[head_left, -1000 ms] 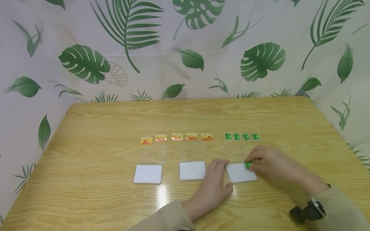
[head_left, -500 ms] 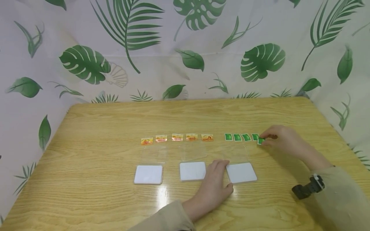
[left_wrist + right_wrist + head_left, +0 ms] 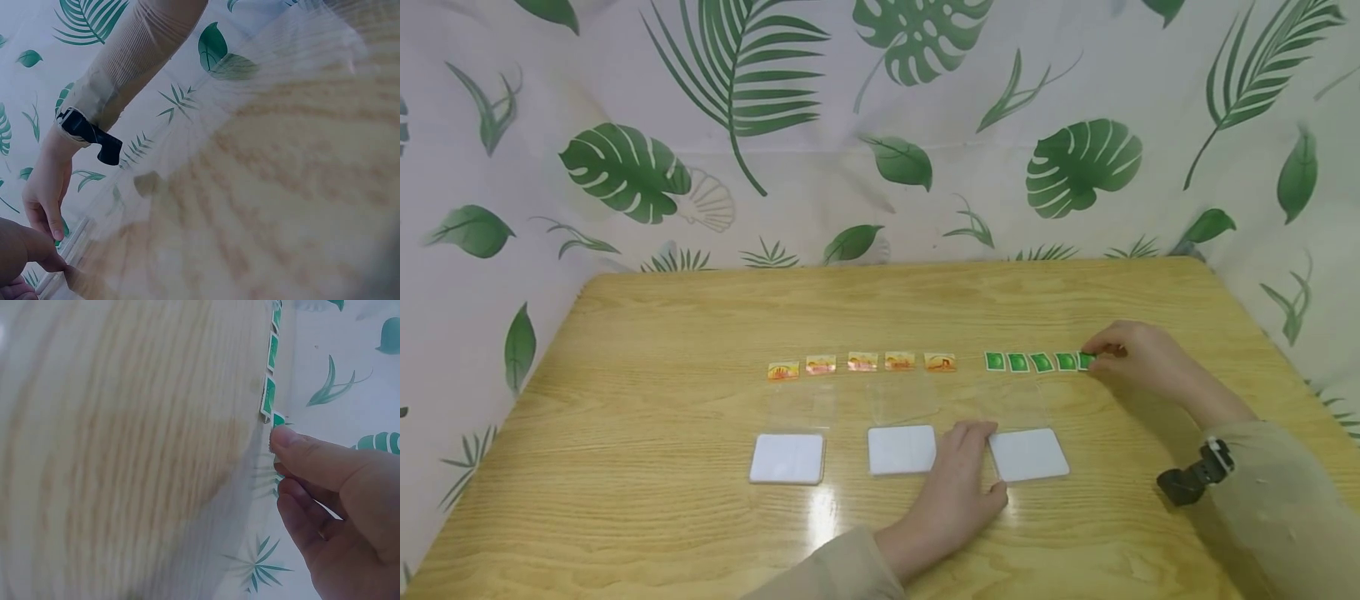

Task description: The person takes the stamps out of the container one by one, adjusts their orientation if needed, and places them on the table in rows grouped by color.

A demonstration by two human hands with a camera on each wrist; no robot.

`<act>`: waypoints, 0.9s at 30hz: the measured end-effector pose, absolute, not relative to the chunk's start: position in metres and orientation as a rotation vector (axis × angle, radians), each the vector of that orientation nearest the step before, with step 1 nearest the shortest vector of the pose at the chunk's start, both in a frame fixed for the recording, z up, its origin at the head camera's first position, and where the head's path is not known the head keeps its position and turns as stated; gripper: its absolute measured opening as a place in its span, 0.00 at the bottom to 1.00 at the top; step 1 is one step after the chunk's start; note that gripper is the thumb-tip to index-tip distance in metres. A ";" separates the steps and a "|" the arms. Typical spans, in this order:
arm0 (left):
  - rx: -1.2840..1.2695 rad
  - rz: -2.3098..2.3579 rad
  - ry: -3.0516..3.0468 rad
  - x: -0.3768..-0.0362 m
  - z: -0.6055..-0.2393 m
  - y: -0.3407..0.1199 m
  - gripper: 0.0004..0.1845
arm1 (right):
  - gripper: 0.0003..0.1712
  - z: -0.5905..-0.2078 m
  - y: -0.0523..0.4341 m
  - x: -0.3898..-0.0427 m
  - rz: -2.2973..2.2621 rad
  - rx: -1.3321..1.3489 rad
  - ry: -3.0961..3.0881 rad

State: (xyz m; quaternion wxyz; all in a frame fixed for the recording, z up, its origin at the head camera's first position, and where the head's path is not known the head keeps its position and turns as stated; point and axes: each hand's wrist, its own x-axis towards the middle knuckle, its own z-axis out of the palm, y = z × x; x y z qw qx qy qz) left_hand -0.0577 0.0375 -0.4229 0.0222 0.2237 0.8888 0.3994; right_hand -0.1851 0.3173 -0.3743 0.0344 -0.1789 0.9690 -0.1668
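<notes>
My right hand (image 3: 1138, 358) pinches a small green postage stamp (image 3: 278, 418) between thumb and fingers. The stamp is low at the right end of a row of similar green stamps (image 3: 1018, 362), partly hidden by the fingertips. My left hand (image 3: 957, 487) rests on the table between two white rectangular cards. Its index fingertip and thumb touch the left edge of the right white card (image 3: 1030, 455). The middle white card (image 3: 901, 450) is partly covered by the left hand. In the left wrist view, a left fingertip (image 3: 55, 261) touches a pale edge.
A third white card (image 3: 787, 458) lies at the left. Several yellow-orange picture stamps (image 3: 862, 362) form a row left of the green ones. Clear, faint plastic pieces (image 3: 902, 400) lie between the rows and the cards. Behind the wooden table (image 3: 647, 417) hangs a leaf-print cloth (image 3: 820, 167).
My right hand has carried the green stamp from over the right white card up and rightward to the end of the green row. The left hand has stayed in place.
</notes>
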 end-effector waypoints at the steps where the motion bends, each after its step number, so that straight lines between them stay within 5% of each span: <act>1: 0.697 1.236 2.755 -0.058 -0.423 0.037 0.32 | 0.13 -0.375 0.318 -0.185 -0.513 -0.551 2.977; 27: 0.691 1.237 2.752 -0.058 -0.424 0.038 0.32 | 0.14 -0.376 0.317 -0.175 -0.507 -0.558 3.009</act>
